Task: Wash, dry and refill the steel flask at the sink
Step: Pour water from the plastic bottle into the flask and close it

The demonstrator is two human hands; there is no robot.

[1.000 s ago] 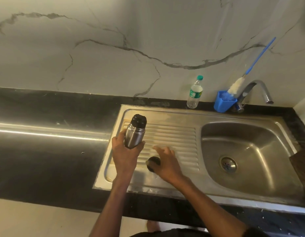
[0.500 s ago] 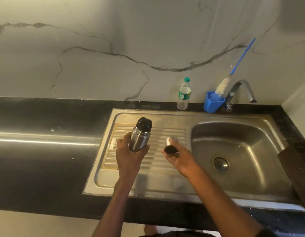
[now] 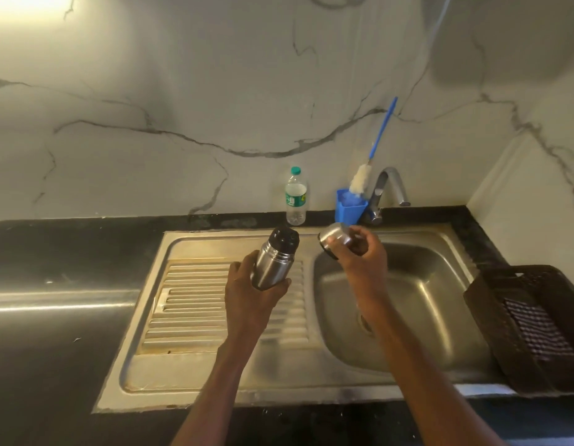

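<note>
Above the ribbed drainboard (image 3: 195, 304) of the steel sink (image 3: 215, 378), the steel flask (image 3: 272, 262) is held off the surface, tilted with its black stopper end up and away. The left hand (image 3: 250, 296) grips its lower body, fingers and thumb wrapped round it. Just to its right, over the back edge of the basin (image 3: 417, 304), the right hand (image 3: 359, 255) holds the flask's steel cap (image 3: 335, 241), fingers curled round it; cap and flask are near but apart. Behind them, on the black counter (image 3: 54, 349) against the marble wall, stands a clear plastic water bottle (image 3: 296, 197) with a teal lid and a green label whose writing is too small to read. Beside it a blue holder (image 3: 350, 209) carries a bottle brush (image 3: 372, 159) with a blue handle, just left of the curved tap (image 3: 392, 185). A dark woven basket (image 3: 530, 323) sits at the sink's right end.
</note>
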